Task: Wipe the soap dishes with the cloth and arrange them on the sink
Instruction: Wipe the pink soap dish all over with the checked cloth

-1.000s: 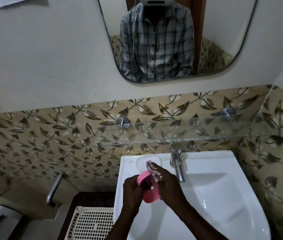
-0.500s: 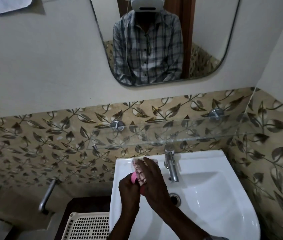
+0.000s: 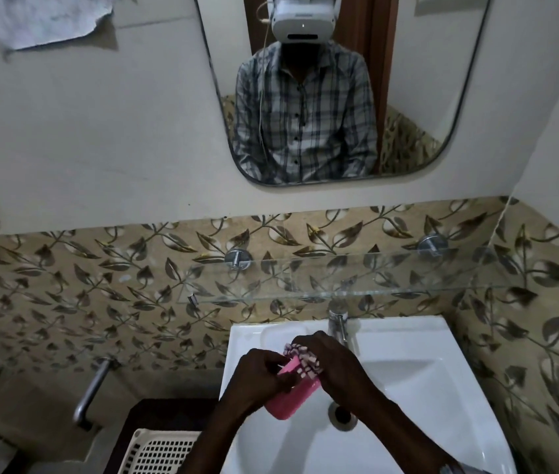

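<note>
Over the left part of the white sink I hold a pink soap dish, tilted with its long side running down to the left. My left hand grips the dish at its upper left edge. My right hand presses a pink and white patterned cloth against the dish's upper end. The cloth is bunched under my fingers and partly hidden by them. No other soap dish shows.
A chrome tap stands at the sink's back, the drain below my right wrist. A glass shelf spans the leaf-patterned tiles above, under a mirror. A cream perforated basket sits lower left, beside a metal pipe.
The pink dish has come out from under my right hand and now shows most of its length. The cloth has shifted along it. The view has tipped upward.
</note>
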A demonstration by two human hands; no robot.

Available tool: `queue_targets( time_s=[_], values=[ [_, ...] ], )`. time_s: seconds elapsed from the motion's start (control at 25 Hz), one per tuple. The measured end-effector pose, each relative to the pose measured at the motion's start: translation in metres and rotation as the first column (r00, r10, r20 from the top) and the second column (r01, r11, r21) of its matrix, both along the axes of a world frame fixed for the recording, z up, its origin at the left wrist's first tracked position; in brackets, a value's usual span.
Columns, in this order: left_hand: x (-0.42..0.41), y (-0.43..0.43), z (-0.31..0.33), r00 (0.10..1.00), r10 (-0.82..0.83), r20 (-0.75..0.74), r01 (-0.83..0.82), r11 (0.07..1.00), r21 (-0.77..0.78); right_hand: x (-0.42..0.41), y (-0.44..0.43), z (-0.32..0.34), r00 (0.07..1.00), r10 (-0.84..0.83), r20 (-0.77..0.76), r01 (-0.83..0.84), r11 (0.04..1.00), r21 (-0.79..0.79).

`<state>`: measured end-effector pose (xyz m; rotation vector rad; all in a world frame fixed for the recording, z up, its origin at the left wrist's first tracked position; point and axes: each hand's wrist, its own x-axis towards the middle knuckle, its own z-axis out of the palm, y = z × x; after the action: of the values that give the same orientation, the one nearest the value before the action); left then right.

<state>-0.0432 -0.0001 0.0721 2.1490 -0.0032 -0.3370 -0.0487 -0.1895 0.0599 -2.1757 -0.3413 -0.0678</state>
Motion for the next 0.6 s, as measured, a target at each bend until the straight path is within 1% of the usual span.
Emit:
queue_targets(
  time_s=[0.04,0.08,0.12,0.16,0.2,0.24,0.28,0.32,0.36,0.4,0.44,0.48,0.52,0.56,0.6],
  values=[
    [0.0,-0.008,0.006,0.998,-0.038,0.054,0.029,0.988,0.155,0.001,0.002,0.0,0.993,0.007,0.119,0.011,0.989,-0.15],
    [-0.002,-0.017,0.008,0.991,0.006,0.135,-0.028,0.987,0.156,0.001,0.01,-0.001,0.986,-0.035,0.165,0.062,0.985,-0.161],
    [-0.007,-0.026,0.008,0.972,0.106,0.21,-0.12,0.991,0.056,-0.002,0.02,0.0,0.984,-0.142,0.105,0.143,0.99,0.0],
    [-0.013,-0.035,0.005,0.93,0.252,0.269,-0.24,0.968,-0.079,-0.009,0.029,0.002,0.965,-0.26,-0.029,0.262,0.957,0.122],
    [-0.015,-0.041,0.0,0.857,0.413,0.307,-0.362,0.908,-0.212,-0.012,0.039,-0.002,0.916,-0.334,-0.224,0.382,0.895,0.229],
    [-0.015,-0.046,-0.004,0.789,0.537,0.299,-0.455,0.837,-0.304,-0.017,0.046,-0.009,0.855,-0.339,-0.393,0.474,0.817,0.328],
    [-0.013,-0.049,-0.006,0.756,0.6,0.264,-0.508,0.791,-0.341,-0.021,0.052,-0.009,0.793,-0.314,-0.522,0.542,0.755,0.369],
    [-0.01,-0.049,-0.011,0.752,0.613,0.243,-0.523,0.778,-0.347,-0.022,0.054,-0.009,0.798,-0.324,-0.509,0.518,0.8,0.303],
    [-0.012,-0.049,-0.016,0.766,0.597,0.238,-0.515,0.792,-0.329,-0.022,0.052,-0.005,0.825,-0.326,-0.461,0.474,0.844,0.251],
    [-0.015,-0.048,-0.018,0.791,0.558,0.252,-0.482,0.821,-0.306,-0.018,0.051,0.001,0.865,-0.346,-0.363,0.431,0.883,0.185],
    [-0.017,-0.047,-0.016,0.823,0.509,0.255,-0.444,0.854,-0.27,-0.012,0.046,0.008,0.905,-0.349,-0.244,0.393,0.906,0.158],
    [-0.015,-0.043,-0.017,0.842,0.471,0.264,-0.409,0.876,-0.257,-0.006,0.043,0.015,0.928,-0.333,-0.17,0.359,0.919,0.163],
    [-0.013,-0.04,-0.017,0.852,0.458,0.254,-0.396,0.881,-0.259,-0.004,0.046,0.017,0.938,-0.317,-0.138,0.338,0.926,0.169],
    [-0.011,-0.04,-0.019,0.835,0.49,0.248,-0.417,0.86,-0.294,-0.004,0.05,0.018,0.934,-0.317,-0.164,0.344,0.921,0.182],
    [-0.009,-0.043,-0.019,0.79,0.571,0.224,-0.482,0.804,-0.348,-0.006,0.053,0.011,0.913,-0.331,-0.238,0.384,0.893,0.234]
  ],
)
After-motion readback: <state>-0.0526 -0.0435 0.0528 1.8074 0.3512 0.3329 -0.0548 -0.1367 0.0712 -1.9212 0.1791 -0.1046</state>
